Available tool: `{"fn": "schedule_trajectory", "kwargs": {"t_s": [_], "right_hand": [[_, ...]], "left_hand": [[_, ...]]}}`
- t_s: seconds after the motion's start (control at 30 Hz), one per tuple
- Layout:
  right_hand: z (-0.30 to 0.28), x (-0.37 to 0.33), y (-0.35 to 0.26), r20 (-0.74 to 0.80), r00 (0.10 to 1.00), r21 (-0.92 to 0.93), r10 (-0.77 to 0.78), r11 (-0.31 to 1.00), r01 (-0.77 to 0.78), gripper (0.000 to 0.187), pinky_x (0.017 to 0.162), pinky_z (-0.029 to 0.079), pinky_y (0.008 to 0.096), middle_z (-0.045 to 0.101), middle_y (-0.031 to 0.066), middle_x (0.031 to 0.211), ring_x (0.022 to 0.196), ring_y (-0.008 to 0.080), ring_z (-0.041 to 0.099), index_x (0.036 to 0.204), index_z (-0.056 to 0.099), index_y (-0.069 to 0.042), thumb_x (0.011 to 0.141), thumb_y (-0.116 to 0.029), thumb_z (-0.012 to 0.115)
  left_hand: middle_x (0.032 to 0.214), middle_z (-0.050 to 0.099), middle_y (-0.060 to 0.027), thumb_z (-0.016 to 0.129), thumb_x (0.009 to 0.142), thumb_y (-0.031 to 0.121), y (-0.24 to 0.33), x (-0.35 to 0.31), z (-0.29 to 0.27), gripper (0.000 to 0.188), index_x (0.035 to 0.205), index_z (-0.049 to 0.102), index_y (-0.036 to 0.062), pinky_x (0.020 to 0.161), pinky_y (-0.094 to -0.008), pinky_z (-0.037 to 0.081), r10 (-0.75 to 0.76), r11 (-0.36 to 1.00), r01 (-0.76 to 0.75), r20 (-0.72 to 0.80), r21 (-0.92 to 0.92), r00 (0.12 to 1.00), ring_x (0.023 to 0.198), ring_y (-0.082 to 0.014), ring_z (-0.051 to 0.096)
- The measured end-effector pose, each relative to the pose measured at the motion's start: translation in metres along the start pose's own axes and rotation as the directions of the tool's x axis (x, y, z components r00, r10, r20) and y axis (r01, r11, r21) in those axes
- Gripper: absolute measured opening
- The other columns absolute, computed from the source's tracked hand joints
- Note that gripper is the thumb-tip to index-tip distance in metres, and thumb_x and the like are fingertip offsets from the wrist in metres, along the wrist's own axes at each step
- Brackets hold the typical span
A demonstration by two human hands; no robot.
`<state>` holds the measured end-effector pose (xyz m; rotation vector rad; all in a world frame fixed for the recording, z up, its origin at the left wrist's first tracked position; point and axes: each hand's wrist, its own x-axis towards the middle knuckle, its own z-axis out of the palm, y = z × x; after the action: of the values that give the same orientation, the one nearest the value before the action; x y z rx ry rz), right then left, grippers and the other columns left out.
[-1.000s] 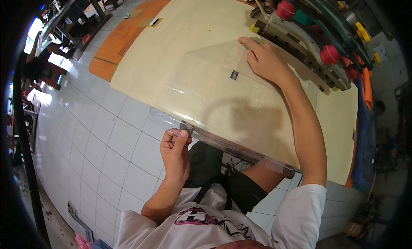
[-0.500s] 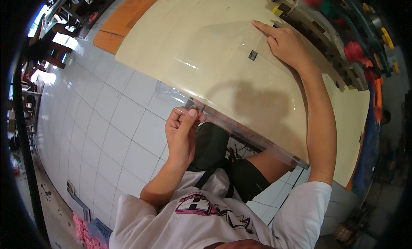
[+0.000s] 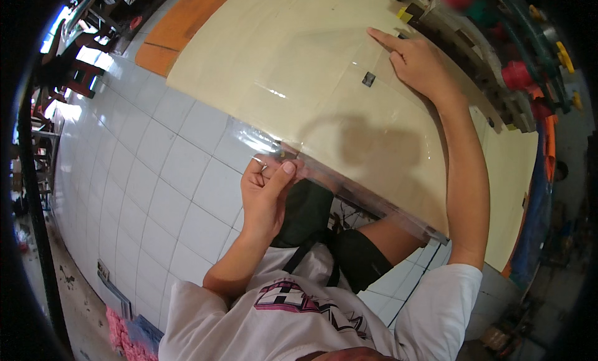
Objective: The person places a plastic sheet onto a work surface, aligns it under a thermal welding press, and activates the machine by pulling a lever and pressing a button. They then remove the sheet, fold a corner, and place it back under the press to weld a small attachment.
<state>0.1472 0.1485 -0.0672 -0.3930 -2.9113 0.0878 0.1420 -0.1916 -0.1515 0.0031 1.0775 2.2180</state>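
Observation:
A clear plastic sheet [image 3: 324, 93] lies over the cream tabletop, its left end hanging past the near edge. My left hand [image 3: 265, 183] pinches that overhanging edge between thumb and fingers, just off the table. On the far right part of the sheet rests my right hand [image 3: 420, 65], its index finger stretched out along the plastic and its thumb apart. The other fingers are partly hidden beneath the hand. A small dark square [image 3: 369, 79] shows on or under the sheet, left of my right hand.
The cream tabletop [image 3: 218, 68] spans the middle, with an orange board [image 3: 180, 31] at its far left. Wooden blocks and a green frame with red knobs [image 3: 516, 75] line the right side. White floor tiles [image 3: 156, 168] lie left, and my legs are under the near edge.
My left thumb and fingers have shifted slightly right along the sheet's edge, and the overhanging plastic has tilted, catching a bright glare. My right hand stays almost where it was.

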Motion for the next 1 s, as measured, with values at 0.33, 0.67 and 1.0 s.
{"fn": "schedule_trajectory", "kwargs": {"t_s": [0.33, 0.67, 1.0], "right_hand": [[-0.002, -0.006, -0.003, -0.019, 1.0, 0.032, -0.008, 0.999, 0.008, 0.054, 0.08, 0.054, 0.0493, 0.07, 0.017, 0.088, 0.083, 0.0373, 0.068, 0.139, 0.058, -0.036, 0.09, -0.014, 0.053], [-0.011, -0.004, -0.015, 0.08, 0.997, -0.191, -0.003, 0.981, 0.018, 0.065, 0.081, 0.054, 0.0453, 0.069, 0.0141, 0.087, 0.084, 0.0331, 0.069, 0.146, 0.048, -0.043, 0.093, -0.006, 0.045], [-0.013, -0.006, -0.022, 0.11, 0.994, -0.226, 0.005, 0.974, 0.02, 0.064, 0.078, 0.053, 0.0454, 0.068, 0.0148, 0.084, 0.083, 0.0322, 0.07, 0.144, 0.053, -0.041, 0.093, -0.004, 0.043]], "left_hand": [[0.082, 0.066, -0.0028, 0.07, 0.091, 0.002, 0.007, -0.008, 0.009, 0.018, 0.1, 0.057, 0.0103, 0.081, -0.0397, 0.059, 0.089, 0.996, -0.088, -0.02, 0.034, 0.996, 0.084, -0.0187, 0.069], [0.083, 0.069, -0.0037, 0.07, 0.091, 0.002, 0.008, -0.006, 0.011, 0.018, 0.102, 0.057, 0.0089, 0.081, -0.0379, 0.061, 0.146, 0.988, -0.147, 0.021, 0.047, 0.989, 0.086, -0.0191, 0.072], [0.087, 0.072, -0.0091, 0.063, 0.098, 0.016, 0.017, -0.006, 0.004, 0.01, 0.097, 0.059, 0.0064, 0.082, -0.0394, 0.06, 0.128, 0.987, -0.131, 0.035, 0.097, 0.991, 0.082, -0.0207, 0.072]]}}
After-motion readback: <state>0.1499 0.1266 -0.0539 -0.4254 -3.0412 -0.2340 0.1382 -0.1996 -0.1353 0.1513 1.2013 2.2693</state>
